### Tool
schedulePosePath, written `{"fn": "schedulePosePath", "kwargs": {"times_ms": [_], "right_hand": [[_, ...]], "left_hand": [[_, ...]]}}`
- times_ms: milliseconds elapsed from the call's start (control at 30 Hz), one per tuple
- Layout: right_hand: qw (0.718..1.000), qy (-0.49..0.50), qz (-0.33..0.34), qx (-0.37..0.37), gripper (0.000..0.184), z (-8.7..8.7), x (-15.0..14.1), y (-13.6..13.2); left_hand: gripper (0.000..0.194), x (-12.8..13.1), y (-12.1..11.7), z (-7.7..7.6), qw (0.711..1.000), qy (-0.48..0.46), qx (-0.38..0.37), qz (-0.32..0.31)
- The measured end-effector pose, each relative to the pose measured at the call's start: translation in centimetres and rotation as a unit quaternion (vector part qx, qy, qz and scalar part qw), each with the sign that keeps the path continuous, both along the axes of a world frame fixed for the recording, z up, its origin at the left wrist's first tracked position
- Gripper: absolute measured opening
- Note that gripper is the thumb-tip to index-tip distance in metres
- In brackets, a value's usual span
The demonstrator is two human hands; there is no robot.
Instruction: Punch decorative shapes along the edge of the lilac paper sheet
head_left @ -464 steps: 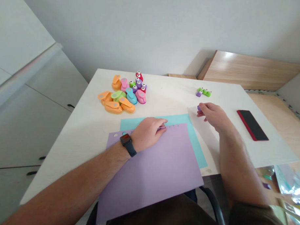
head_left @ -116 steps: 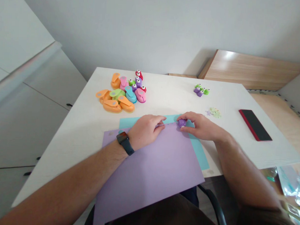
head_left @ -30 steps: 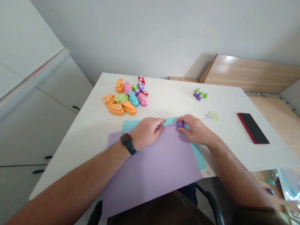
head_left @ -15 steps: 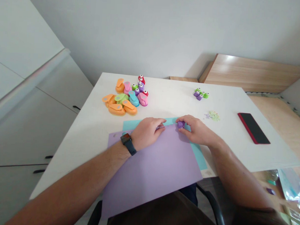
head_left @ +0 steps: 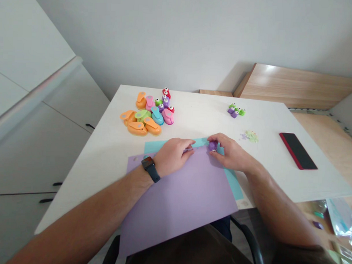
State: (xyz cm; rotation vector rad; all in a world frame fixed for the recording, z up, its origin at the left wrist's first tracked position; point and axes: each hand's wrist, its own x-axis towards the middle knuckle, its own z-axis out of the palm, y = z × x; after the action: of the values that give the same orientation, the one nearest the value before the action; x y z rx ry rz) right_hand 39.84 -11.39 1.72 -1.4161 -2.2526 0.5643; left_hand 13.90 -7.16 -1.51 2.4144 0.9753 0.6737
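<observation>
Left hand (head_left: pixel 173 157): pinching top edge of lilac sheet (head_left: pixel 176 205) | right hand (head_left: pixel 231 152): clasping purple punch (head_left: pixel 212 146) on that edge | teal sheet (head_left: pixel 233 184) beneath, on surface (head_left: pixel 208 106)

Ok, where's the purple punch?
The purple punch sits in the head view under the right hand's fingers, at the top edge of the lilac paper, over the turquoise paper.
</observation>
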Motion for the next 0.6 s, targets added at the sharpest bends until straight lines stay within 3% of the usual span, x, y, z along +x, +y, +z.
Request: {"fn": "schedulePosePath", "kwargs": {"times_ms": [167,600], "right_hand": [[1.000,0.004,0.004,0.011,0.033,0.4,-0.1,0.1],[0.997,-0.027,-0.002,0.072,0.037,-0.8,0.1,0.5]], "left_hand": [[0.028,-0.1,-0.1,0.1,1.000,0.001,-0.001,-0.001],[0.031,-0.1,-0.1,0.1,1.000,0.006,0.006,-0.008]]}}
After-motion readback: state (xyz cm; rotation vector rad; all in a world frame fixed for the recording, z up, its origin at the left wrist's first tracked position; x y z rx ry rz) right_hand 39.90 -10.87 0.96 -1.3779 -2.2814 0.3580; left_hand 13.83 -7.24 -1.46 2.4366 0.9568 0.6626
